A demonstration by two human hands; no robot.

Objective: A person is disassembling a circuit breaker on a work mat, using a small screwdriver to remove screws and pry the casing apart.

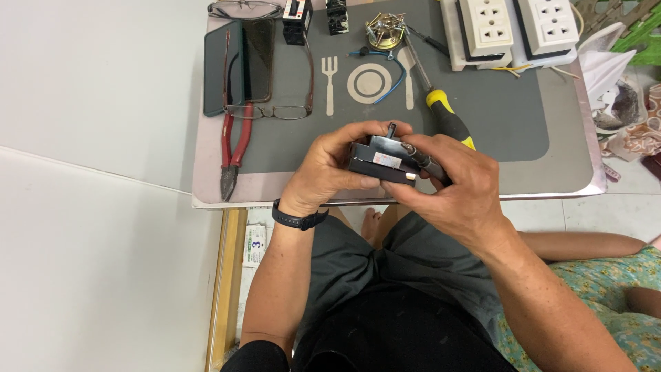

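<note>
My left hand (329, 164) grips a small black box-shaped electrical part (381, 160) with a pale label, held just above the near edge of the table. My right hand (460, 186) steadies the same part from the right and holds a thin dark metal tool (425, 162) against its top. A yellow-handled screwdriver (441, 110) lies on the grey mat just beyond my right hand.
On the grey place mat (496, 110) lie red-handled pliers (232, 148), a dark phone (237, 65), glasses (275, 110), a dish of screws (384, 29), blue wire (392, 69), black switch parts (297, 21) and two white socket blocks (516, 27). Another person's legs (592, 275) are at right.
</note>
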